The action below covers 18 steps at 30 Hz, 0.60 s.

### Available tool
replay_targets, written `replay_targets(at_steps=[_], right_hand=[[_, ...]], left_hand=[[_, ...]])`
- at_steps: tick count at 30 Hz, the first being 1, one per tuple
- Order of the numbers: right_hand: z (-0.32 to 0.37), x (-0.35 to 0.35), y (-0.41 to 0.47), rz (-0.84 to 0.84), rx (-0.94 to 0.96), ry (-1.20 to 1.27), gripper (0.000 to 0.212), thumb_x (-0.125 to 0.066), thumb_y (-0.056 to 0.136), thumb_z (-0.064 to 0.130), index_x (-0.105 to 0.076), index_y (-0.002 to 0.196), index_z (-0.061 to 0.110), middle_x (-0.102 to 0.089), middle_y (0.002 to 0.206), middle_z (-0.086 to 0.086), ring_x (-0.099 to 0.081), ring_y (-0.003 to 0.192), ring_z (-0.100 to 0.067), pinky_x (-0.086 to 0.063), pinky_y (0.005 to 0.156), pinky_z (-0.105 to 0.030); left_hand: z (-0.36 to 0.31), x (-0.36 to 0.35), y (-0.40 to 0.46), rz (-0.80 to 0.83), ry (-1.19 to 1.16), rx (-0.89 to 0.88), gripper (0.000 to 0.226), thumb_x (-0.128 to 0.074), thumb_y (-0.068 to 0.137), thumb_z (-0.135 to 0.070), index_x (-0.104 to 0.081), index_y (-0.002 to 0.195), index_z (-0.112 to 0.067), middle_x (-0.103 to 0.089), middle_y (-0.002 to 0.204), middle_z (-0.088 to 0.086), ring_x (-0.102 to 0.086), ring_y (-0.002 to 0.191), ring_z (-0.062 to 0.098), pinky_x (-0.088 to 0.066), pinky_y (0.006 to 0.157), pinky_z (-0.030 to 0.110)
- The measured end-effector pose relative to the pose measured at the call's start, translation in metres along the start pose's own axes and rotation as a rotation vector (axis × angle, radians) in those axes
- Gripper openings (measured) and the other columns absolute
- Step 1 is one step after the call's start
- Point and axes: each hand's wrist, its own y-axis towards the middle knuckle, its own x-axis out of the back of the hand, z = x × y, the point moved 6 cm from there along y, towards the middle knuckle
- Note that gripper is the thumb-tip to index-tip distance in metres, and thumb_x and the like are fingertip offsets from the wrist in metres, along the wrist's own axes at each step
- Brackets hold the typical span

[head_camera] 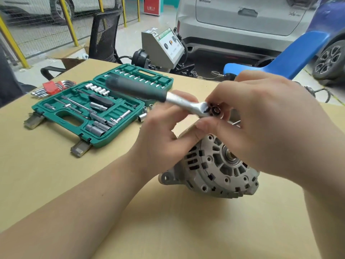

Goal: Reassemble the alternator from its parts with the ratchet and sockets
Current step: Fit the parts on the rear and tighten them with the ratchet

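Observation:
The grey alternator (214,169) lies on the tan table (168,221), its vented end face and bearing turned toward me. Above it I hold the ratchet (149,93), dark handle pointing up and left, chrome head at the centre. My left hand (164,131) grips the ratchet from below, near its head. My right hand (265,118) pinches the ratchet head (214,110) with fingertips and thumb, on its black round centre. Whether a socket is fitted under the head is hidden by my fingers.
An open green socket case (89,109) with several sockets and bits lies at the left. Loose sockets (145,113) sit beside it. A red hex key set (50,87) lies at the far left. A blue chair (280,58), a grey machine and parked cars stand behind the table.

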Motion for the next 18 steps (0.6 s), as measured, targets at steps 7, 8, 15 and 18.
replay_targets(at_steps=[7, 8, 15, 18], right_hand=[[-0.003, -0.001, 0.001, 0.012, -0.010, 0.063, 0.035, -0.064, 0.088, 0.056, -0.070, 0.090, 0.021, -0.058, 0.070, 0.006, -0.054, 0.080, -0.024, -0.050, 0.063, -0.043], [-0.002, -0.001, 0.001, 0.033, 0.008, 0.076, 0.031, -0.066, 0.086, 0.053, -0.071, 0.094, 0.023, -0.060, 0.073, 0.007, -0.055, 0.083, -0.025, -0.050, 0.064, -0.043], [-0.002, 0.001, 0.000, 0.023, -0.034, -0.008, 0.045, -0.051, 0.085, 0.066, -0.071, 0.088, 0.025, -0.059, 0.070, 0.002, -0.057, 0.075, -0.024, -0.050, 0.064, -0.042], [-0.002, 0.000, 0.000, 0.004, -0.051, -0.023, 0.052, -0.050, 0.087, 0.069, -0.066, 0.080, 0.021, -0.055, 0.066, 0.002, -0.053, 0.071, -0.025, -0.049, 0.060, -0.040]], left_hand=[[0.007, -0.003, 0.003, 0.010, 0.014, 0.010, 0.012, -0.073, 0.100, -0.009, -0.080, 0.109, -0.004, -0.069, 0.114, 0.003, -0.066, 0.110, 0.020, -0.053, 0.095, 0.034], [0.007, -0.002, 0.002, 0.022, 0.013, 0.004, 0.014, -0.072, 0.101, -0.008, -0.080, 0.111, -0.006, -0.070, 0.117, 0.003, -0.066, 0.113, 0.021, -0.052, 0.097, 0.032], [0.004, 0.000, 0.001, -0.037, 0.004, -0.022, 0.016, -0.076, 0.099, -0.018, -0.079, 0.111, -0.008, -0.065, 0.113, 0.004, -0.064, 0.107, 0.024, -0.054, 0.093, 0.038], [0.006, 0.002, 0.002, -0.048, -0.033, 0.045, 0.014, -0.080, 0.095, -0.014, -0.079, 0.096, 0.000, -0.065, 0.105, 0.005, -0.064, 0.102, 0.024, -0.054, 0.088, 0.039]])
